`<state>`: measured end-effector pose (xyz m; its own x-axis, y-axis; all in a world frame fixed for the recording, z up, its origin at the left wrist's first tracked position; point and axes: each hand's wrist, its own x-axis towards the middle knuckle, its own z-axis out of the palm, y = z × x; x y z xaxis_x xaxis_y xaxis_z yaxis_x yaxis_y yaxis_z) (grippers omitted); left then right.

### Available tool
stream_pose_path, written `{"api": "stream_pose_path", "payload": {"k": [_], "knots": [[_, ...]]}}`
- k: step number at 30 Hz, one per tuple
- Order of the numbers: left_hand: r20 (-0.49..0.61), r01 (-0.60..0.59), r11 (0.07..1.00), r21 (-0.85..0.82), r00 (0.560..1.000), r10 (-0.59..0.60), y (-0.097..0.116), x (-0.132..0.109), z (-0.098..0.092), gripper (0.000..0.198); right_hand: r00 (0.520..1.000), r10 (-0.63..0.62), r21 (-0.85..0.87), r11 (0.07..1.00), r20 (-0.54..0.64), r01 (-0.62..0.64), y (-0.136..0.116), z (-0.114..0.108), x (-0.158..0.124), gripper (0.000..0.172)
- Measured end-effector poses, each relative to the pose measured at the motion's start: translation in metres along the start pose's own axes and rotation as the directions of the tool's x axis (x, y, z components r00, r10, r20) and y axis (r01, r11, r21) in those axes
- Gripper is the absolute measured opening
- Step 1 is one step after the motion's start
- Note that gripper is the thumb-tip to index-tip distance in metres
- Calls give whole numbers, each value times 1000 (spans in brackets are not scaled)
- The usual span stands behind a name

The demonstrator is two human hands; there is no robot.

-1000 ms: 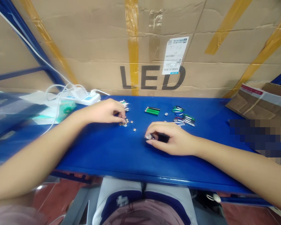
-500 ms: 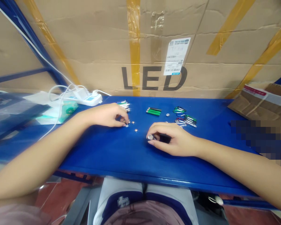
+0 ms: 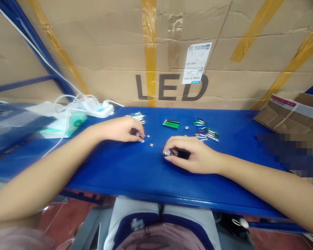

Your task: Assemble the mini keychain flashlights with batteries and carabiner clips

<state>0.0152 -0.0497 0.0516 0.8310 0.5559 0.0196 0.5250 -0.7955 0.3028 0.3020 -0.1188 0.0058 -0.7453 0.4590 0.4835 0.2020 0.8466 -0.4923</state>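
Observation:
My left hand (image 3: 123, 129) rests over the blue table with thumb and fingertips pinched together at a small silver button cell (image 3: 142, 141). Just right of the fingertips lie two more button cells, one farther back (image 3: 148, 136) and one nearer (image 3: 151, 145). My right hand (image 3: 194, 154) lies on its side, its fingers wrapped round a small flashlight tube (image 3: 168, 152). The tube's round silver open end faces left and toward me; most of its body is hidden by the fingers.
Behind my hands lie green and black tubes (image 3: 171, 124), a silver round piece (image 3: 186, 128), carabiners (image 3: 199, 122) and slim silver-green pieces (image 3: 212, 133). More slim metal parts (image 3: 137, 117) sit behind my left hand. A power strip (image 3: 101, 110) stands left, a large carton (image 3: 114, 52) behind.
My left fingertips have shifted slightly right, along with the button cell at them. Some small pieces beside those fingertips are now out of sight. My right hand has stayed still.

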Motion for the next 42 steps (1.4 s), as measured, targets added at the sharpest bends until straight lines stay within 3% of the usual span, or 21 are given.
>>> {"api": "stream_pose_path", "payload": {"k": [4,17,24,42], "knots": [[11,9,1000,16,1000,-9,4,0,-1,23,1000,0,2,1000,1,0,0,0,0,6],[42,7,1000,2,999,-7,4,1,1,14,1000,6,16,1000,1,-6,1,0,0,6],[22,9,999,35,1000,-9,6,-1,1,27,1000,15,21,1000,7,-15,1,1,-2,7],[40,-3,998,-63,999,6,6,1,1,14,1000,13,28,1000,3,-13,3,2,-1,8]]}}
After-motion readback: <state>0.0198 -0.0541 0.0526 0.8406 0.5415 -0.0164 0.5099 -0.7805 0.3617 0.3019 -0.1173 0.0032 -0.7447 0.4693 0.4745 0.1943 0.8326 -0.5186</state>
